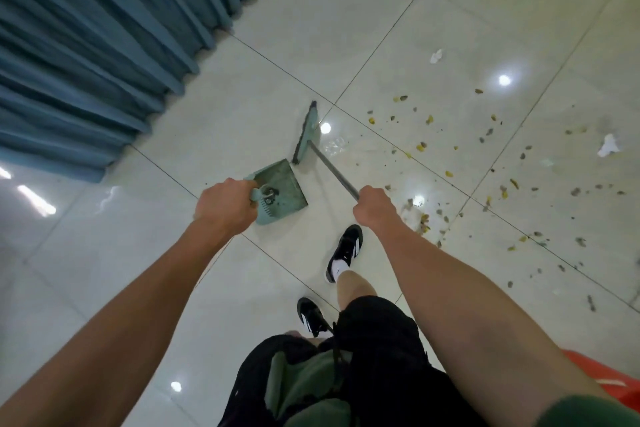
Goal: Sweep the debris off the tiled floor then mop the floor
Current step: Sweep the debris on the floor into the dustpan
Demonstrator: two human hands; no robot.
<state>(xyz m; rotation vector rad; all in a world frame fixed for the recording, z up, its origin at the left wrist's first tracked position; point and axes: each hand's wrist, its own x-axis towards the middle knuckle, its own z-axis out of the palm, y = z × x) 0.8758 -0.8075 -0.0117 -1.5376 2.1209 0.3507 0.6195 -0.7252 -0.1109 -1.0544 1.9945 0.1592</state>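
The left hand [223,208] is closed in a fist around the handle of a green dustpan [282,192]; the fingers wrap the handle from the near side, so the pan itself sits just beyond the knuckles, its open mouth facing away toward the broom head. The right hand [375,206] is curled tight round the grey broom [311,140] handle, which runs out of the top of the fist and slants away to the left, ending at the green head. That head lies just past the far corner of the dustpan, close to it, near a joint between tiles.

The debris [485,163] is scattered over the pale glossy floor [381,28] to the right of the broom: small yellow and grey bits, with the nearest clump just beside the right wrist. Two scraps of white paper [608,146] lie farther out among it. None of the debris is seen under the broom head.

A blue curtain [86,55] hangs at the upper left. Black shoes [344,250] with white stripes stand below the hands.
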